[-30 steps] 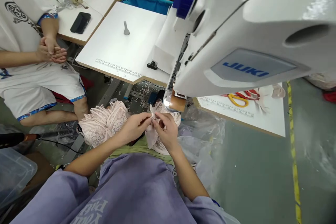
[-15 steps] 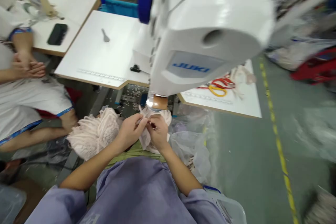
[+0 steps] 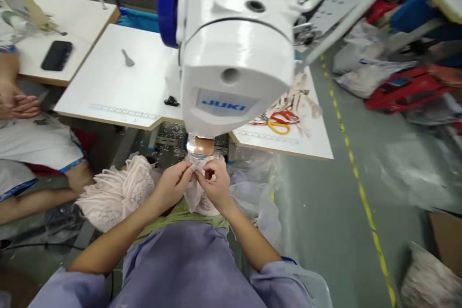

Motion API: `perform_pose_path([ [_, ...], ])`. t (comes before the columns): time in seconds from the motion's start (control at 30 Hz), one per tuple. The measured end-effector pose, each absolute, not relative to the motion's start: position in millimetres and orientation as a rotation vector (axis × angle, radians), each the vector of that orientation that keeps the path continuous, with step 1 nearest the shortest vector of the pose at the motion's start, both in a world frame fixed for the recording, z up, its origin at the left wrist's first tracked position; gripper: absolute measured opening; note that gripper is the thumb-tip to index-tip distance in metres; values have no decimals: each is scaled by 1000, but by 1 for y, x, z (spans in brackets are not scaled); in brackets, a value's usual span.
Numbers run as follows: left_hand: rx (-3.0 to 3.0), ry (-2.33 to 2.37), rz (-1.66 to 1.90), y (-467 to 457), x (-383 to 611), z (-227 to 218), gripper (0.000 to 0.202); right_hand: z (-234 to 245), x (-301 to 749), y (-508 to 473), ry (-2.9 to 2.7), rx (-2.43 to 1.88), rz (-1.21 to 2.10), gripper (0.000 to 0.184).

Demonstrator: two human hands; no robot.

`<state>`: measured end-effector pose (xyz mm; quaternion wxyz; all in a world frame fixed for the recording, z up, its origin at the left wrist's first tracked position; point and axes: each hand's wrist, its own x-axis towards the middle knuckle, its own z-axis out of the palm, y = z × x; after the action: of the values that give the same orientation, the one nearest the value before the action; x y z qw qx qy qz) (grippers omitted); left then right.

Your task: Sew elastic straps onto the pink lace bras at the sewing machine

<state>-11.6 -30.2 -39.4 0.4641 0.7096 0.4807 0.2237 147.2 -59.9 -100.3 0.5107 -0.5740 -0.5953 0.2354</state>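
Observation:
My left hand (image 3: 173,182) and my right hand (image 3: 215,184) meet over my lap, both pinched on a small piece of pale pink lace fabric (image 3: 198,196) that hangs down between them. Just above the fingers sits the head of a white JUKI sewing machine (image 3: 231,57). To the left of my left hand, a heap of the same pink lace pieces (image 3: 115,191) rests by my knee.
The white sewing table (image 3: 108,82) carries a printed ruler strip, and red and yellow scissors (image 3: 279,122) lie on its right part. A seated person's clasped hands (image 3: 16,105) show at the left, near a black phone (image 3: 57,55). Plastic bags (image 3: 263,202) lie on the green floor.
The view has swung right and upward, showing more of the machine's top and the cluttered floor at right. My hands stay pinched on the lace piece and have barely moved.

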Motion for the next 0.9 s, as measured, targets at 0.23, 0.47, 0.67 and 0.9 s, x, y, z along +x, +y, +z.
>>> perform_pose_path([
  [0.23, 1673, 1176, 591, -33, -18, -42, 26, -98, 142, -60, -1521, -1338, 650, 20],
  [0.47, 1702, 1206, 564, -31, -16, -47, 29, -106, 137, -63, -1574, -1296, 465, 15],
  [0.67, 1750, 1312, 528, -26, -16, -63, 36, -119, 208, -36, -2082, -1272, 160, 24],
  [0.9, 1813, 1225, 479, -29, -25, -70, 42, -78, 388, 68, -1991, -2434, 75, 42],
])
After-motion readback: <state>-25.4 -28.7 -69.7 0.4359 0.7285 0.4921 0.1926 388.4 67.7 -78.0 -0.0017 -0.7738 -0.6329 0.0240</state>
